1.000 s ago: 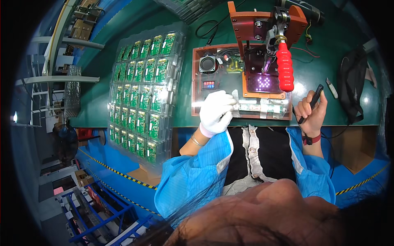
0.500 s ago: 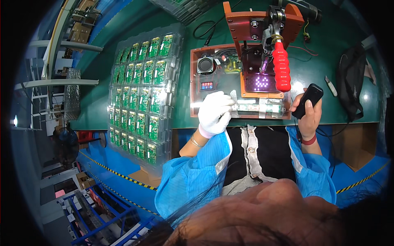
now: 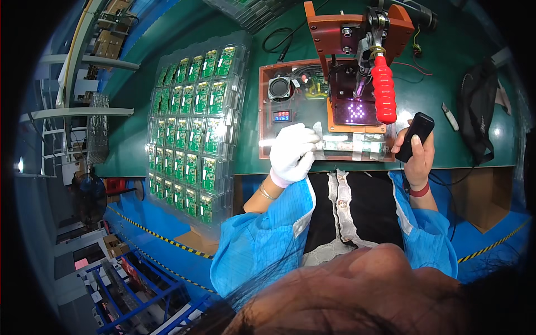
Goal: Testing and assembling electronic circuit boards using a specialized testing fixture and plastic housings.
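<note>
My left hand, in a white glove, rests at the front edge of an orange-framed test fixture. Its fingers are curled together beside the left end of a taped green strip; whatever may be between them is hidden. My bare right hand is wrapped round a black oblong handheld device, thumb on its face, just right of the fixture. Above the strip stands a toggle clamp with a red ribbed handle, pointing down. Next to it a dark panel shows lit white-purple dots.
Clear trays of green circuit boards stand to the left. The fixture carries a round speaker and a small digital display. A utility knife and a black bag lie right on the green table.
The black device has shifted slightly and tilts a little more upright in my right hand. The display readings and lit dot pattern differ. My left hand has stayed in place.
</note>
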Motion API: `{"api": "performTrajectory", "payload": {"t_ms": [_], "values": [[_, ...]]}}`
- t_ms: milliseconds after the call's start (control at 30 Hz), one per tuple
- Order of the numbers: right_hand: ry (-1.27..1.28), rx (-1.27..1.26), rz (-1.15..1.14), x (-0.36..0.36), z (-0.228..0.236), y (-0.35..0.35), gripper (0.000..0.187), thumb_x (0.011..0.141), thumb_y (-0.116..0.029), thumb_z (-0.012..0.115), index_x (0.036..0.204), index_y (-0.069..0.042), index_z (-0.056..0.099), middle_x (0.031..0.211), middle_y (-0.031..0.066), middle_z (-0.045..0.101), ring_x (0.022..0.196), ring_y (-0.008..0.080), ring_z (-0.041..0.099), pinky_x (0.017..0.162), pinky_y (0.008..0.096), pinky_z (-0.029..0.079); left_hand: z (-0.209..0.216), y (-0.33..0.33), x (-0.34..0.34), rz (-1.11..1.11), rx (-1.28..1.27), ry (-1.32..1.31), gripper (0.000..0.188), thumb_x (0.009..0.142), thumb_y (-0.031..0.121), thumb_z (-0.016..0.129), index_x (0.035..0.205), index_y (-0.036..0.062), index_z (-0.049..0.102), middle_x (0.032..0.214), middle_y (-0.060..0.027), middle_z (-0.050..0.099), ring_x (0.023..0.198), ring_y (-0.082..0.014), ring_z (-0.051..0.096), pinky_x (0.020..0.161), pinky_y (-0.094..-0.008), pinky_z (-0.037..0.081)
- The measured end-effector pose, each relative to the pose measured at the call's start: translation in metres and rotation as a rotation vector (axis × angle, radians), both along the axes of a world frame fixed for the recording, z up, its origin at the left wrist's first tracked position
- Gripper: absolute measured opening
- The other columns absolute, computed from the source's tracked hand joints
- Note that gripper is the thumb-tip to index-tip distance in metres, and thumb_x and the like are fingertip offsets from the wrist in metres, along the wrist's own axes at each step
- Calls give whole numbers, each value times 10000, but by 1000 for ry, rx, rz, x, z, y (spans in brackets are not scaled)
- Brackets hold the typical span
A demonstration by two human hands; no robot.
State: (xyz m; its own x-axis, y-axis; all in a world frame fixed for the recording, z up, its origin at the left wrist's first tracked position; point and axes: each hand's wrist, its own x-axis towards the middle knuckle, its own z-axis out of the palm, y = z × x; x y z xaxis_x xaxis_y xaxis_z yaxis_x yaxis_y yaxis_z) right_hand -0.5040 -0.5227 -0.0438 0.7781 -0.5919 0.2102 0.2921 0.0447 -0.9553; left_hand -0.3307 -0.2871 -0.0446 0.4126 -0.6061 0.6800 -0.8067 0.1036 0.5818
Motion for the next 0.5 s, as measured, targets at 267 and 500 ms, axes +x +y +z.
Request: {"api": "performTrajectory", "payload": {"t_ms": [267,500], "values": [[21,35,-41,3,2,5,355,1039,-200,369,1320,7,430,846,99,599,653,141,549,625,251,478,-1,-1,0,0,-4,8,67,765,37,630,812,32,676,940,-110,747,913,-307,679,943,-474,517],[-36,194,20,-1,-3,-7,333,1050,-233,358,1250,9,468,767,98,591,594,137,527,575,252,455,-3,0,2,-1,-26,-13,107,733,13,647,831,39,680,949,-94,743,888,-279,684,930,-449,510]]}}
